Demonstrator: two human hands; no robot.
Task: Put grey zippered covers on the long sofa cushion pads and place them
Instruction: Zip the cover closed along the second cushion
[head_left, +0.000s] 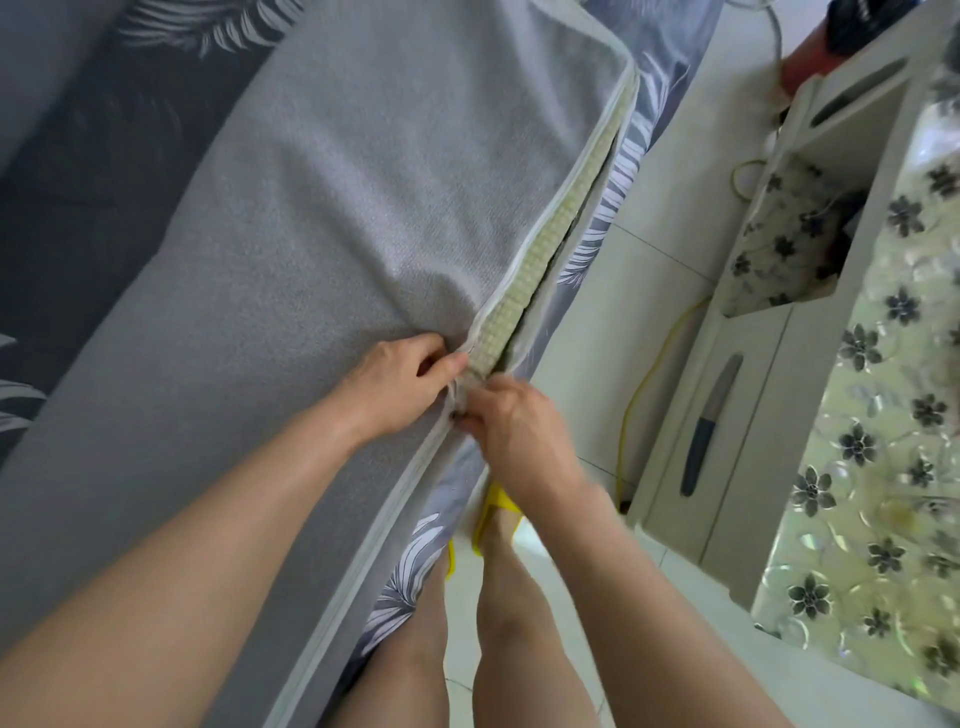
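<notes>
Forearms, two, bare, reach from the bottom edge to meet at the sofa's front edge.

Sofa (104, 156), one: dark feather-print fabric, carrying the cushion lengthwise on its seat.

Grey cover (311, 234), one: already pulled over the whole pad, lying flat, its open side turned to the front edge, probably so the zip is within reach.

Left hand (402, 382), one: thumb and fingers pinch the cover's upper lip just beside the gap, apparently drawing the two lips together so the slider can run.

Pad (524, 291), one: pale yellow, dimpled, showing only through the open stretch towards the far corner.

Zip (384, 514), one: shut along the near stretch, open beyond the hands.

Right hand (511, 431), one: fingers curled tight at the point where the zip closes, seemingly nipping the pull, which is mostly hidden.

Slippers (493, 512), two, yellow, on the tiled floor.

Cable (639, 395), one, yellow, trailing down beside the cabinet.

Cabinet (753, 415), one, white.

Tablecloth (883, 415), one, flowered, at the right edge.
</notes>
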